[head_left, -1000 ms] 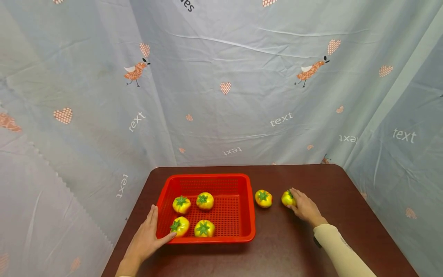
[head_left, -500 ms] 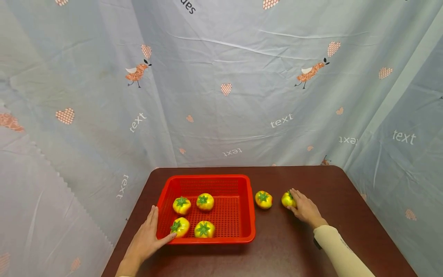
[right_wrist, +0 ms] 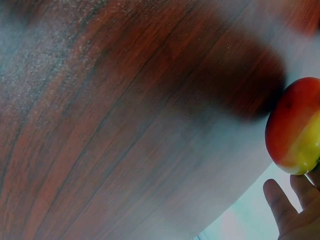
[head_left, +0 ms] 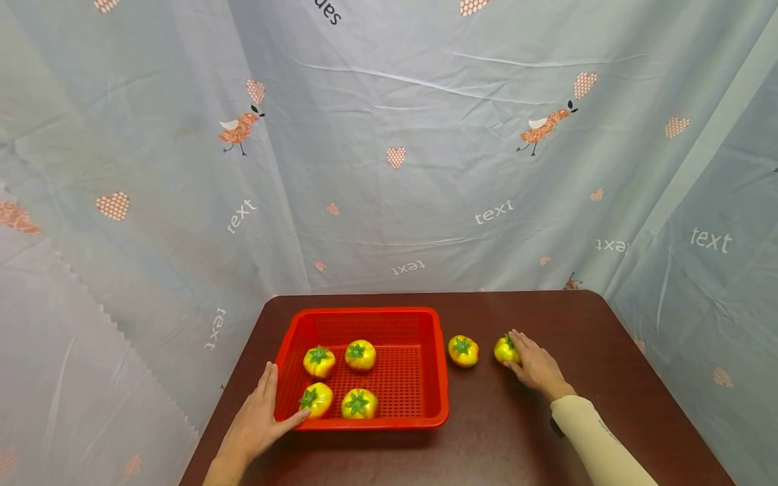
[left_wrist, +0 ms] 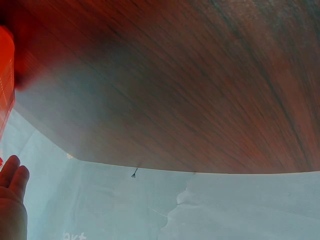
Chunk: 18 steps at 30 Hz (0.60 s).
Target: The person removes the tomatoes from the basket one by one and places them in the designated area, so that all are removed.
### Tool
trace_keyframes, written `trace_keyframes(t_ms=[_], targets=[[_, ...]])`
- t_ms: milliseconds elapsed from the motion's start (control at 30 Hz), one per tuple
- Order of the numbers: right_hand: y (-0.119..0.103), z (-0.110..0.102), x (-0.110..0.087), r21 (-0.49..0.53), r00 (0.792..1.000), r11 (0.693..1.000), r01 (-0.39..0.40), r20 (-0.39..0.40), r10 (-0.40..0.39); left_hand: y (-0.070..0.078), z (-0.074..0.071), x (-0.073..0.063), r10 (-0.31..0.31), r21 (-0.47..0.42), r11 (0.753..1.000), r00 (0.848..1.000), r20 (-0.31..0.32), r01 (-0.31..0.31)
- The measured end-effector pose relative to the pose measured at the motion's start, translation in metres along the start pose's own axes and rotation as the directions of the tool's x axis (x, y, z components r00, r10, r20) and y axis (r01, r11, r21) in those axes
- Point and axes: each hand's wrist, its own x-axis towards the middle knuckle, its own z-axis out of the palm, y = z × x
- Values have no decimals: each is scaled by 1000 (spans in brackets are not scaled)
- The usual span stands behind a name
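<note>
In the head view my right hand (head_left: 538, 368) holds a yellow tomato (head_left: 504, 349) with a green star-shaped top on the table, fingers over its far side and thumb at its near side. The right wrist view shows this tomato (right_wrist: 295, 130) red and yellow, with fingertips against it. A second tomato (head_left: 464, 351) lies between that hand and a red perforated basket (head_left: 442, 378). My left hand (head_left: 252, 415) rests at the basket's left side, fingers straight along the wall and thumb over the front rim. Several tomatoes (head_left: 359, 403) lie inside, in the basket's left and middle.
Everything stands on a dark brown wooden table (head_left: 486, 445) with rounded far corners. A pale grey-blue curtain (head_left: 389, 223) printed with birds and hearts hangs behind it and at both sides. The basket's right part shows its bare mesh floor.
Both hands, the basket and the tomatoes keep their places. Only a very slight shift of the head view shows.
</note>
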Motion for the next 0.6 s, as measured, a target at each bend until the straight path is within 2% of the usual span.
trace_keyframes(t_ms=[600], targets=[[-7,-7,3,3,1000,1000,-18,-7,18,2,-2,-1,-19,12,1000,1000,21,19]])
